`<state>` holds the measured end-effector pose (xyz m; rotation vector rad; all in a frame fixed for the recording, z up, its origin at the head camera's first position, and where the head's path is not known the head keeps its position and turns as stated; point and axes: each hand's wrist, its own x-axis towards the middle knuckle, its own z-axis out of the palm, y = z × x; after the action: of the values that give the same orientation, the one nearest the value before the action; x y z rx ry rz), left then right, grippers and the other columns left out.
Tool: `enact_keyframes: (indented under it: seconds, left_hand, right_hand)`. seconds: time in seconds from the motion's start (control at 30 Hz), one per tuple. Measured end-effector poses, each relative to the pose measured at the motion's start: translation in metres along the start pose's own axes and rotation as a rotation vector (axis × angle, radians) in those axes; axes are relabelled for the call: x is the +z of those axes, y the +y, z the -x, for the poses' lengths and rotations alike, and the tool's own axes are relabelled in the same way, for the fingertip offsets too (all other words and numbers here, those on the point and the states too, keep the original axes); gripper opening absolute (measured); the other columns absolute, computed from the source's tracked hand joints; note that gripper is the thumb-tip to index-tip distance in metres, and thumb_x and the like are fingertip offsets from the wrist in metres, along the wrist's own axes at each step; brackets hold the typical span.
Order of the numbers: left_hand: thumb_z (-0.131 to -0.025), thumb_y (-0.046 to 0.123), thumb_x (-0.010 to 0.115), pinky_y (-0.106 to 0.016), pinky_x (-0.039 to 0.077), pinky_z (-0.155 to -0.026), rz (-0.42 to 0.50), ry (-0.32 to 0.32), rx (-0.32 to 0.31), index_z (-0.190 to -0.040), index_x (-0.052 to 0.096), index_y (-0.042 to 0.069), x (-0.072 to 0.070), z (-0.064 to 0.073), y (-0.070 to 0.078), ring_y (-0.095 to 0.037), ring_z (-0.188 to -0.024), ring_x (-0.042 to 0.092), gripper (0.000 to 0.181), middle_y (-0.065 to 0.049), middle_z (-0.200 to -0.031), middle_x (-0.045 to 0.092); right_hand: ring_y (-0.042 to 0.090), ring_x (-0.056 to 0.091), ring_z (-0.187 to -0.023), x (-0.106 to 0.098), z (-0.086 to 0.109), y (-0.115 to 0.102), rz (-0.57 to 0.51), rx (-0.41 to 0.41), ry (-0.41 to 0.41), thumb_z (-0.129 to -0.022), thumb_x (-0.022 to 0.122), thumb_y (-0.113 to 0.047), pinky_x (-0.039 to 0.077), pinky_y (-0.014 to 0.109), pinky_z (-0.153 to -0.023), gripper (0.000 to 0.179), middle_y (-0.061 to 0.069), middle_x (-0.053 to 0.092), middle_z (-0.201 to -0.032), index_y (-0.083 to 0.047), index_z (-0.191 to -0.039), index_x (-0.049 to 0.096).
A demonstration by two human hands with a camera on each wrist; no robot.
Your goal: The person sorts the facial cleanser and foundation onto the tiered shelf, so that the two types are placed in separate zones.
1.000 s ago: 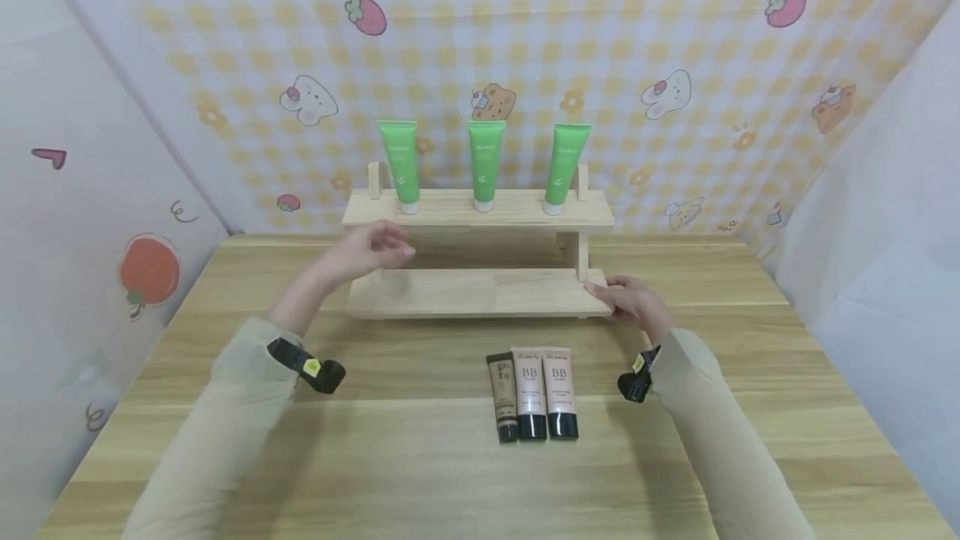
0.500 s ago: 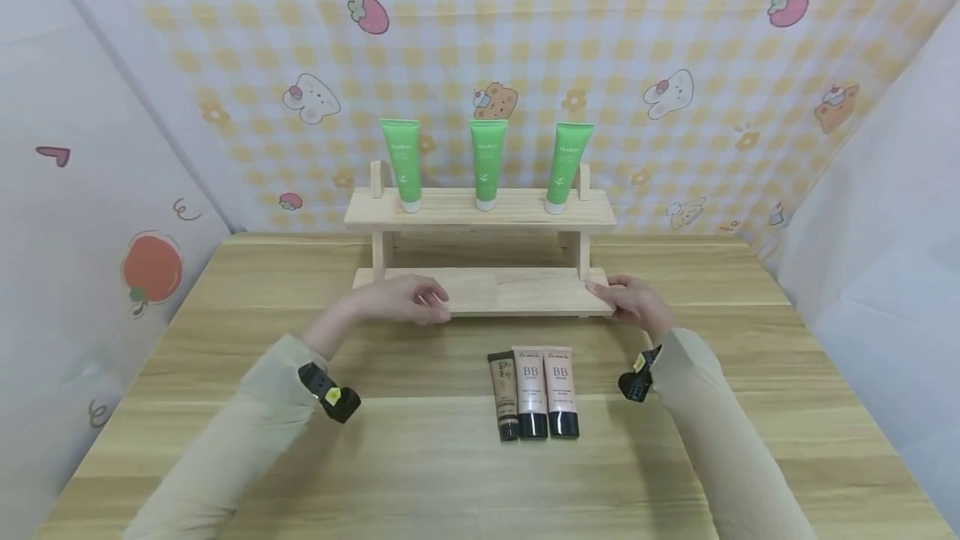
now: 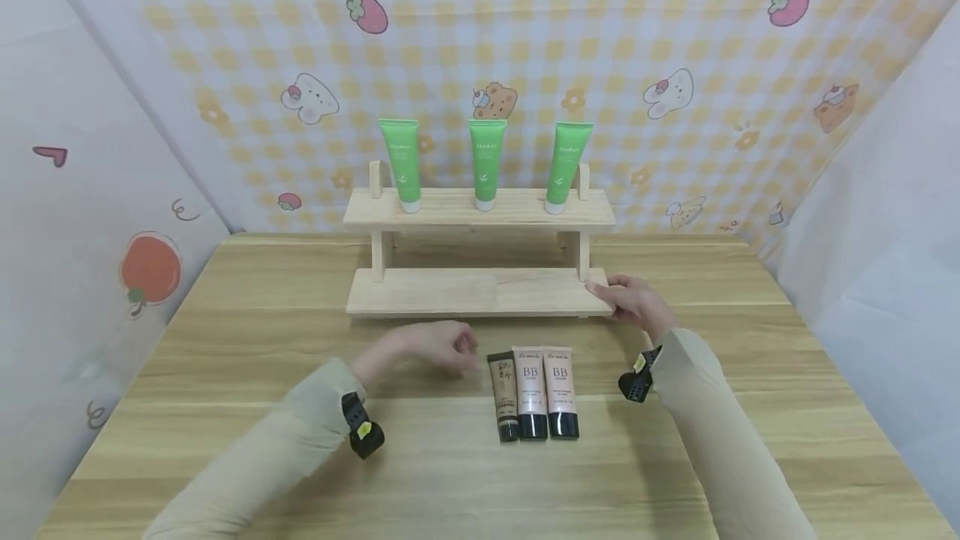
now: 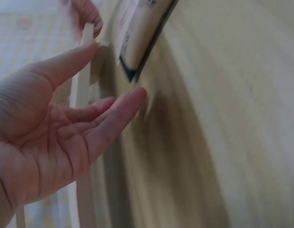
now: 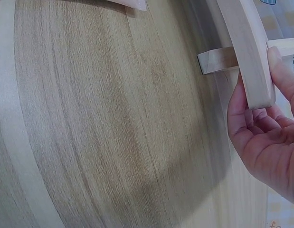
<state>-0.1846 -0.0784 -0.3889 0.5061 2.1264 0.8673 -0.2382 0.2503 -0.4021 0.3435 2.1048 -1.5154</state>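
My left hand [image 3: 442, 346] hovers over the table just left of a gold-brown tube [image 3: 503, 390]; in the left wrist view its thumb and fingers are apart with nothing between them. Beside that tube lie two pale pink BB cream tubes [image 3: 531, 386] with black caps, side by side. With thumb on top and fingers beneath, my right hand [image 3: 636, 305] grips the right end of the lower board of a two-tier wooden shelf [image 3: 480, 292]. The right wrist view shows this grip on the board [image 5: 253, 61] close up.
Three green tubes [image 3: 487, 163] stand on their white caps along the upper board, spaced apart. A checked cloth [image 3: 420, 48] with cartoon prints hangs behind the wooden table [image 3: 247, 340], and white sheets flank both sides.
My left hand has come down from beside the upper board, past the lower board's front edge, and rightward toward the gold-brown tube. The right hand keeps its grip on the shelf.
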Motion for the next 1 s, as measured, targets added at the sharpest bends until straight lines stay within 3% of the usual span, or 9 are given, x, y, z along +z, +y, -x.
enact_keyframes:
  seconds: [0.1, 0.2, 0.27, 0.33, 0.5, 0.67, 0.77, 0.9, 1.0]
  left_hand:
    - [-0.083, 0.031, 0.065, -0.03, 0.053, -0.079, 0.027, 0.047, -0.031, -0.121, 0.045, -0.003, 0.012, -0.007, 0.001, -0.017, -0.084, 0.062, 0.055, -0.011, -0.101, 0.062]
    - [-0.083, 0.033, 0.064, -0.021, 0.049, -0.06, -0.014, 0.073, -0.035, -0.083, 0.058, 0.002, 0.022, -0.012, 0.005, -0.01, -0.06, 0.054, 0.032, -0.001, -0.071, 0.059]
    - [-0.083, 0.034, 0.064, -0.018, 0.042, -0.049, -0.042, 0.091, -0.05, -0.058, 0.049, 0.01, 0.029, -0.013, 0.01, -0.007, -0.047, 0.043, 0.038, 0.005, -0.052, 0.048]
    - [-0.083, 0.036, 0.064, -0.016, 0.034, -0.043, -0.063, 0.108, -0.065, -0.048, 0.04, 0.015, 0.037, -0.014, 0.015, -0.006, -0.04, 0.033, 0.047, 0.007, -0.043, 0.038]
    - [-0.076, 0.032, 0.071, -0.02, 0.038, -0.044, -0.059, 0.215, -0.093, -0.061, 0.054, 0.011, 0.051, -0.02, 0.025, -0.01, -0.045, 0.043, 0.031, 0.001, -0.052, 0.051]
    - [-0.072, 0.026, 0.075, -0.019, 0.037, -0.041, -0.045, 0.278, -0.121, -0.058, 0.052, 0.011, 0.06, -0.026, 0.032, -0.01, -0.043, 0.042, 0.031, 0.002, -0.05, 0.05]
    - [-0.072, 0.019, 0.074, -0.019, 0.042, -0.04, 0.023, 0.285, -0.123, -0.062, 0.054, 0.008, 0.064, -0.027, 0.034, -0.01, -0.044, 0.046, 0.025, 0.001, -0.053, 0.051]
    - [-0.073, 0.014, 0.073, -0.024, 0.053, -0.048, 0.136, 0.273, -0.11, -0.076, 0.06, 0.001, 0.066, -0.027, 0.033, -0.015, -0.053, 0.057, 0.019, -0.005, -0.064, 0.06]
    - [-0.074, 0.015, 0.073, -0.026, 0.055, -0.052, 0.19, 0.262, -0.092, -0.079, 0.061, 0.001, 0.066, -0.027, 0.028, -0.016, -0.055, 0.06, 0.019, -0.007, -0.066, 0.063]
  right_hand:
    - [0.005, 0.056, -0.077, -0.001, -0.001, 0.001, -0.004, 0.001, -0.004, -0.09, 0.055, -0.033, 0.051, 0.018, -0.077, 0.069, 0.002, 0.052, -0.096, 0.006, -0.138, 0.025]
    - [0.006, 0.056, -0.077, -0.001, -0.001, 0.001, -0.007, 0.001, -0.004, -0.09, 0.055, -0.033, 0.051, 0.019, -0.078, 0.069, 0.003, 0.052, -0.097, 0.006, -0.138, 0.024]
    - [0.005, 0.056, -0.078, -0.001, 0.0, 0.001, 0.007, 0.003, -0.001, -0.089, 0.056, -0.034, 0.051, 0.018, -0.078, 0.07, 0.002, 0.053, -0.096, 0.006, -0.138, 0.024]
    - [0.005, 0.056, -0.078, -0.001, 0.0, 0.002, 0.0, 0.0, -0.003, -0.089, 0.056, -0.033, 0.051, 0.018, -0.077, 0.07, 0.002, 0.053, -0.096, 0.006, -0.138, 0.024]
    - [0.004, 0.056, -0.076, -0.002, 0.001, 0.002, -0.037, -0.011, -0.011, -0.09, 0.056, -0.031, 0.051, 0.017, -0.074, 0.069, 0.002, 0.053, -0.094, 0.007, -0.138, 0.023]
    - [0.003, 0.056, -0.075, -0.002, 0.001, 0.001, -0.019, -0.003, 0.004, -0.089, 0.057, -0.033, 0.051, 0.016, -0.073, 0.071, 0.0, 0.053, -0.093, 0.006, -0.138, 0.024]
    - [0.004, 0.056, -0.076, -0.001, 0.001, 0.001, -0.023, -0.002, 0.0, -0.089, 0.057, -0.033, 0.052, 0.017, -0.074, 0.071, 0.002, 0.053, -0.096, 0.006, -0.138, 0.024]
    - [0.004, 0.057, -0.076, 0.001, 0.001, 0.0, -0.05, 0.003, -0.005, -0.09, 0.057, -0.031, 0.052, 0.017, -0.075, 0.07, 0.002, 0.053, -0.095, 0.006, -0.138, 0.023]
    - [0.004, 0.057, -0.075, 0.001, 0.001, 0.0, -0.059, 0.0, -0.011, -0.09, 0.056, -0.031, 0.052, 0.017, -0.075, 0.07, 0.001, 0.053, -0.093, 0.006, -0.138, 0.022]
